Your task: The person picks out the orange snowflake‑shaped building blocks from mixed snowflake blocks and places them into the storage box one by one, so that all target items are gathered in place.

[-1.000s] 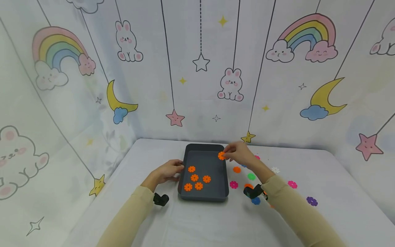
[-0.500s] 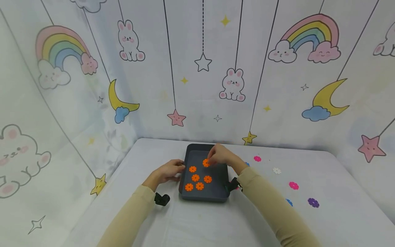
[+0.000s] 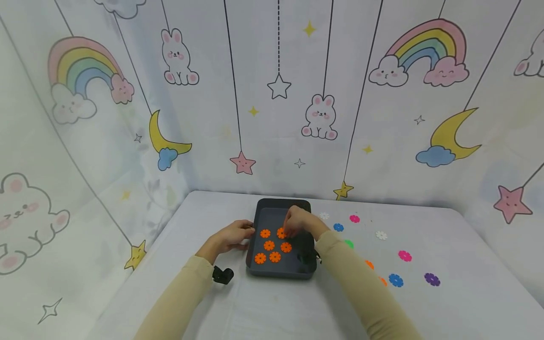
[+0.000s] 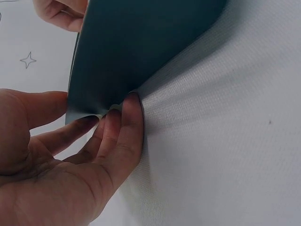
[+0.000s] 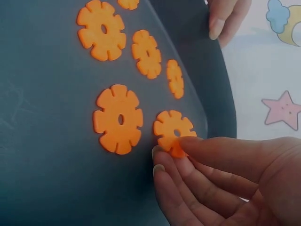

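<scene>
A dark grey tray [image 3: 272, 217] stands on the table, with several orange notched flower discs [image 3: 275, 257] lying flat in it. My right hand [image 3: 301, 221] is over the tray's middle, pinching one orange flower disc [image 5: 164, 126] between thumb and fingers. That disc is low, close to the tray floor, beside another orange disc [image 5: 118, 120]; the right wrist view does not make clear whether it touches. At the tray's left side, my left hand [image 3: 233, 234] holds the rim. The left wrist view has the left hand's fingers [image 4: 129, 127] against the outer wall and its thumb at the rim.
Right of the tray lie scattered flower discs: white [image 3: 381, 235], pink [image 3: 405, 256], blue [image 3: 396, 280], purple [image 3: 432, 279] and others. My right forearm partly hides some orange and green ones. A printed curtain [image 3: 272, 141] hangs behind the white table [image 3: 263, 311].
My right hand has brought the orange disc from above the tray's right rim leftward and down, alongside the other orange discs. The left hand stays at the tray's left side.
</scene>
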Motion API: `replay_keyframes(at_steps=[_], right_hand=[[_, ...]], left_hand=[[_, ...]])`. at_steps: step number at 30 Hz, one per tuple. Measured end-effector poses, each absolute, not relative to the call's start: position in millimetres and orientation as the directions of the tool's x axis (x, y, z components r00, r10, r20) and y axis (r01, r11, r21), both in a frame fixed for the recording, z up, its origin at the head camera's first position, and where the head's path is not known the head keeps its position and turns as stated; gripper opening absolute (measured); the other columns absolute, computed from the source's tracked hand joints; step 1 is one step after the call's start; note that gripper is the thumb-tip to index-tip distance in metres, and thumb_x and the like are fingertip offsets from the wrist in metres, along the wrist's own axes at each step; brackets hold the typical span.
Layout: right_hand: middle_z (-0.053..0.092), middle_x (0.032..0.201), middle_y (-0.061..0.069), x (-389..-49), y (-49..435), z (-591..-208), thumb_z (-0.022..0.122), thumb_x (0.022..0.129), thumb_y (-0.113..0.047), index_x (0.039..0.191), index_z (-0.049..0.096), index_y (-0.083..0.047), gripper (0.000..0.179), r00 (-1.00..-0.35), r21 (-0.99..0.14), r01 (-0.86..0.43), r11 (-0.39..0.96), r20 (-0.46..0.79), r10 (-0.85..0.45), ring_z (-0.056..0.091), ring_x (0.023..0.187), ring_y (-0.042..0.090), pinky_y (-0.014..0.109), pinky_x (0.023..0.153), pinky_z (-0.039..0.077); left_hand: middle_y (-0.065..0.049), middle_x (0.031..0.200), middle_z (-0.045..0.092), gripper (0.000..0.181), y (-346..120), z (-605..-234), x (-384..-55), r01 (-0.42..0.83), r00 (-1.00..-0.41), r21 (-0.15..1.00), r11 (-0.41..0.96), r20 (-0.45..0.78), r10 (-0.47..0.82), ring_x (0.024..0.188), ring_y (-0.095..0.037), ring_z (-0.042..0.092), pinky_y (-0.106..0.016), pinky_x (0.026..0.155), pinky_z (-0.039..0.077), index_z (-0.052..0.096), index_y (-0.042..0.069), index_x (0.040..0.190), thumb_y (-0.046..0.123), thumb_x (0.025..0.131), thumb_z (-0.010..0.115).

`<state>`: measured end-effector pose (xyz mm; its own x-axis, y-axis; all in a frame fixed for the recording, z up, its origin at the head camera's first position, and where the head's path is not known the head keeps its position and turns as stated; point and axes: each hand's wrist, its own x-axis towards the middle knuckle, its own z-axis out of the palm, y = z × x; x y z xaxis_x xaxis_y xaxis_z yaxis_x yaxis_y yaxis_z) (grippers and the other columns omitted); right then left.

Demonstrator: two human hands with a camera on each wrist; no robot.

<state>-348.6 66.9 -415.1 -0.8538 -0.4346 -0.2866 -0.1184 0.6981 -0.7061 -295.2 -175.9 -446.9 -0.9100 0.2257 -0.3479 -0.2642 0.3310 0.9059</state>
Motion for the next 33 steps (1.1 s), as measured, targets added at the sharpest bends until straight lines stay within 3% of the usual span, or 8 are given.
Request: replay_keyframes(at_steps=[8, 23, 33], right_hand=[[0.074, 0.080, 0.010, -347, 64, -418, 0.072, 0.090, 0.001, 0.088, 0.077, 0.002, 0.006, -0.856, -0.659, -0.134, 0.740, -0.299, -0.422, 0.071, 0.073, 0.022, 0.037, 0.073, 0.062], [0.072, 0.085, 0.009, -339, 66, -412, 0.074, 0.089, -0.001, 0.091, 0.078, 0.003, 0.005, -0.850, -0.636, -0.196, 0.746, -0.269, -0.453, 0.072, 0.081, 0.028, 0.041, 0.078, 0.062], [0.072, 0.100, 0.005, -333, 92, -385, 0.078, 0.090, -0.016, 0.101, 0.077, -0.005, 0.016, -0.831, -0.620, -0.300, 0.725, -0.203, -0.517, 0.067, 0.089, 0.023, 0.041, 0.082, 0.058]], left_hand=[[-0.019, 0.141, 0.056, 0.045, -175, -447, -296, -0.263, -0.908, 0.904, 0.336, -0.350, 0.232, 0.125, -0.031, 0.058, -0.041, 0.089, 0.058, 0.044, -0.002, 0.149, 0.016, 0.108, 0.051], [-0.020, 0.144, 0.054, 0.046, -174, -447, -294, -0.270, -0.905, 0.896, 0.352, -0.361, 0.225, 0.127, -0.033, 0.057, -0.042, 0.090, 0.058, 0.043, -0.002, 0.150, 0.017, 0.108, 0.050], [-0.021, 0.144, 0.054, 0.047, -176, -447, -296, -0.274, -0.907, 0.894, 0.354, -0.363, 0.216, 0.128, -0.033, 0.056, -0.044, 0.092, 0.057, 0.043, -0.001, 0.151, 0.017, 0.108, 0.051]])
